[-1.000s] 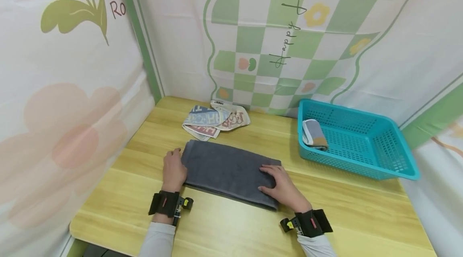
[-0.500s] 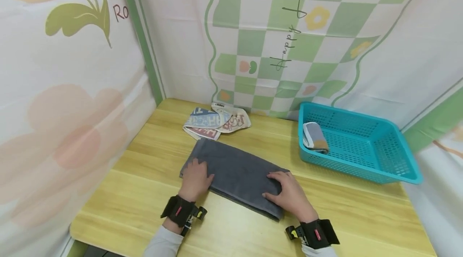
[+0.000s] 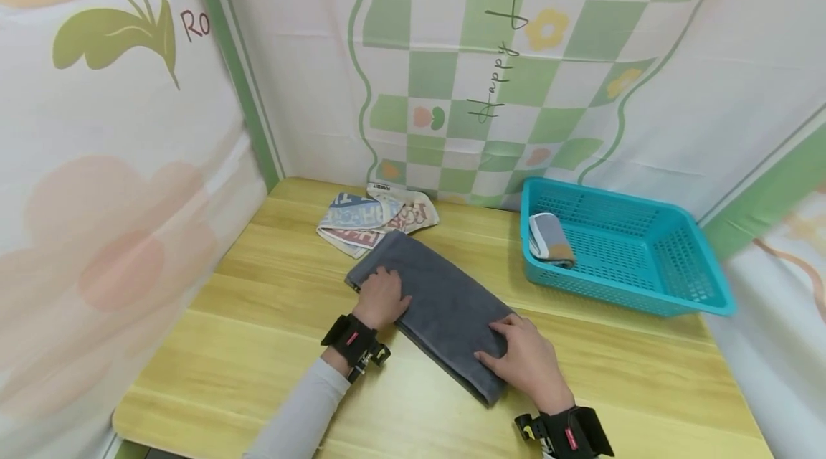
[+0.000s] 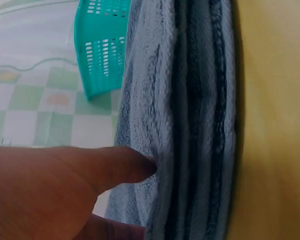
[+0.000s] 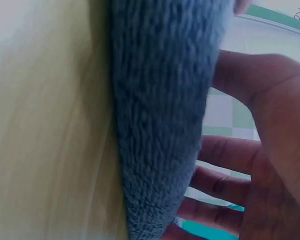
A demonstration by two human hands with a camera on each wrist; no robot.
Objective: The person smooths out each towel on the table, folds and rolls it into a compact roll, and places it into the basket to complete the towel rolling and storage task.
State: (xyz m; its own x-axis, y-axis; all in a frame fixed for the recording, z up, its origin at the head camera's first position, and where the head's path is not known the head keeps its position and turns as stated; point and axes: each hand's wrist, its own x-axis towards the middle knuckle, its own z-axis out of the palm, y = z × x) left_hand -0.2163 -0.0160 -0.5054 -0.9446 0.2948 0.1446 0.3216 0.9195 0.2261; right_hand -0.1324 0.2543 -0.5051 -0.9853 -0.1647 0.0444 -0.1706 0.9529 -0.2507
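Note:
A dark grey towel [image 3: 445, 294], folded into a long rectangle, lies at a slant on the wooden table. My left hand [image 3: 381, 299] rests on its left part, fingers spread over the top. In the left wrist view the thumb touches the top layer beside the stacked folded layers [image 4: 195, 120]. Over the towel's right end lies my right hand [image 3: 530, 362], thumb apart from the fingers. The right wrist view shows the rounded towel end [image 5: 160, 115], with thumb and fingers against its upper face.
Patterned small cloths [image 3: 368, 219] lie loosely behind the towel's left end, close to its corner. A turquoise perforated basket [image 3: 619, 294] stands at the back right, holding a rolled grey, white and brown cloth [image 3: 551, 238]. Printed curtains [image 3: 310, 86] hang behind and beside the table [image 3: 226, 344].
The left hand has moved from the towel's left edge onto its top. The towel has turned, its left end going away and its right end coming nearer, with the right hand following.

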